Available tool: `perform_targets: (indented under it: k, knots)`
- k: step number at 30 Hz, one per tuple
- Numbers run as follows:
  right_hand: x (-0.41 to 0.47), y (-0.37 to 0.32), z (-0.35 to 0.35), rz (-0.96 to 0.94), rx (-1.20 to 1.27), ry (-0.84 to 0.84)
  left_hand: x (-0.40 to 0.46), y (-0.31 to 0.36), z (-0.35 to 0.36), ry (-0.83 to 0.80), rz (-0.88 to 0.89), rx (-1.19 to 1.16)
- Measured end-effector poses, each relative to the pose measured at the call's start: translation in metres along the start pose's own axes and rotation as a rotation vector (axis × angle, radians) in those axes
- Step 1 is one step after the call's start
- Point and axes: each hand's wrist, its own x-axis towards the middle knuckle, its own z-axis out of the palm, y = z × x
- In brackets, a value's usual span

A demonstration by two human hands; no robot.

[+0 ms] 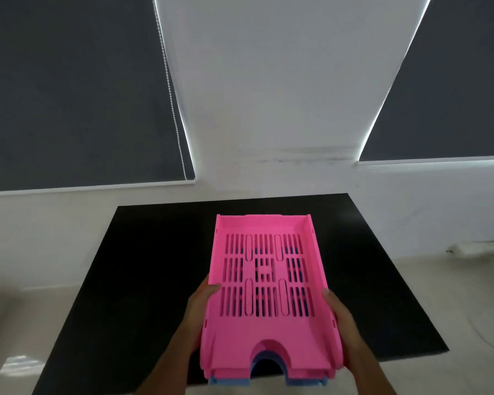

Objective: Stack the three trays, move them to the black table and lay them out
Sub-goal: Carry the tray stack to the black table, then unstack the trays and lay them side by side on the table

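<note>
A stack of letter trays is over the black table [143, 280], with a pink slotted tray [265, 332] on top. Below it I see another pink edge and a blue tray [228, 381] at the bottom front. My left hand [200, 312] grips the stack's left side, thumb on the rim. On the right side my right hand [342, 320] does the same. Whether the stack rests on the table or hangs just above it, I cannot tell.
The black table stands against a white wall with two dark roller blinds [77, 89] above it. A bead cord [174, 109] hangs by the left blind. Pale floor lies on both sides, with a white cable [474, 248] at the right.
</note>
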Motion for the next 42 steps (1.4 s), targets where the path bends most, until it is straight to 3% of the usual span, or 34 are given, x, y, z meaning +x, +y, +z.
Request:
perform_targets:
  k: [19, 23, 29, 33, 42]
  knots:
    - [0.115, -0.063, 0.020, 0.121, -0.041, -0.104, 0.088, 0.038, 0.007, 0.107, -0.004, 0.097]
    - [0.133, -0.074, 0.019, 0.123, -0.088, -0.115, 0.096, 0.044, 0.015, 0.153, 0.076, 0.189]
    - [0.141, -0.095, 0.026, -0.150, -0.469, 0.088, 0.101, 0.058, 0.026, 0.290, 0.255, 0.447]
    - [0.140, -0.109, 0.038, -0.292, -0.676, 0.037, 0.100, 0.055, 0.031, 0.328, 0.264, 0.489]
    - [0.134, -0.121, 0.029, -0.393, -0.679, 0.073, 0.104, 0.068, 0.059, 0.342, 0.341, 0.589]
